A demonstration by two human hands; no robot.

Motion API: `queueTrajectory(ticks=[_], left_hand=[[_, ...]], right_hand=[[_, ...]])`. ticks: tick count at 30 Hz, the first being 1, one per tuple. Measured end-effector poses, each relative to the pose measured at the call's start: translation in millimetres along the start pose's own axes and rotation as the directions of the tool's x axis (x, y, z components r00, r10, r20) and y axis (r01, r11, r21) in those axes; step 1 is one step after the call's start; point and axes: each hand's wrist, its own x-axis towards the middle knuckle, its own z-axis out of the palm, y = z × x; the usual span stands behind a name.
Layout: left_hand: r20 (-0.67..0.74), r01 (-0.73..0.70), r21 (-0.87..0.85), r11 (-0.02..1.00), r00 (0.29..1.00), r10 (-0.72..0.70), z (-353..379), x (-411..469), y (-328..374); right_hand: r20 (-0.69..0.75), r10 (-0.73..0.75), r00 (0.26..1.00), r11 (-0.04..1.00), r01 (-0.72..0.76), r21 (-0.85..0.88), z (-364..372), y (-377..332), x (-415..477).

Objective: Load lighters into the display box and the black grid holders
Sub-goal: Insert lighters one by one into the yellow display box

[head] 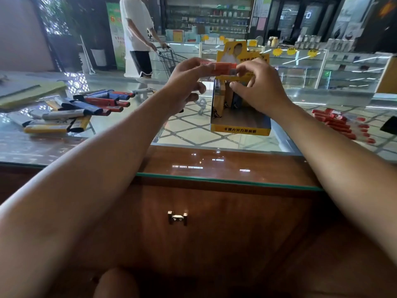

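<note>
Lighter [218, 68] — pinched by left hand [187, 82], right hand [257, 87] — above display box [240, 127].

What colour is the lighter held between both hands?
The lighter is orange-red; the head view shows it.

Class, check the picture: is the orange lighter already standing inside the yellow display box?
No, the left hand and the right hand hold the orange lighter sideways in the air above the display box.

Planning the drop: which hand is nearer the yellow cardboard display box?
Right. The right hand is at the open top of the yellow cardboard display box; the left hand is left of it, both holding an orange lighter.
</note>
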Motion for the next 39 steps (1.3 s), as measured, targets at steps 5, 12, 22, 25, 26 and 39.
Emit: queueTrajectory(ticks=[5, 12, 22, 25, 26, 39], left_hand=[[0.000, -0.002, 0.004, 1.000, 1.000, 0.002, 0.3, 1.7, -1.1], [0.008, -0.043, 0.096, 0.994, 0.999, 0.042, -2.2, 2.7, -2.1], [0.068, -0.220, 0.215, 0.951, 0.975, 0.211, -2.9, 4.0, -4.2], [0.115, -0.297, 0.276, 0.914, 0.955, 0.275, -0.6, 3.5, -5.8], [0.123, -0.320, 0.316, 0.893, 0.947, 0.296, 1.1, 3.6, -6.2], [0.224, -0.315, 0.509, 0.801, 0.947, 0.230, 5.9, 2.7, -7.5]], right_hand=[[-0.017, -0.013, 1.000, 0.997, 0.015, 0.079, 0.1, 1.6, 1.2], [-0.054, -0.010, 0.998, 0.993, 0.016, 0.119, -1.1, 0.2, 1.1], [0.004, 0.104, 0.995, 0.864, -0.092, 0.496, -1.0, -6.3, -1.1], [-0.032, 0.107, 0.994, 0.837, -0.073, 0.543, -1.8, -4.3, 0.7], [-0.045, 0.111, 0.993, 0.837, -0.069, 0.543, -2.2, -3.4, 1.4], [-0.156, 0.231, 0.960, 0.850, -0.121, 0.513, -10.0, 5.4, 8.6]])
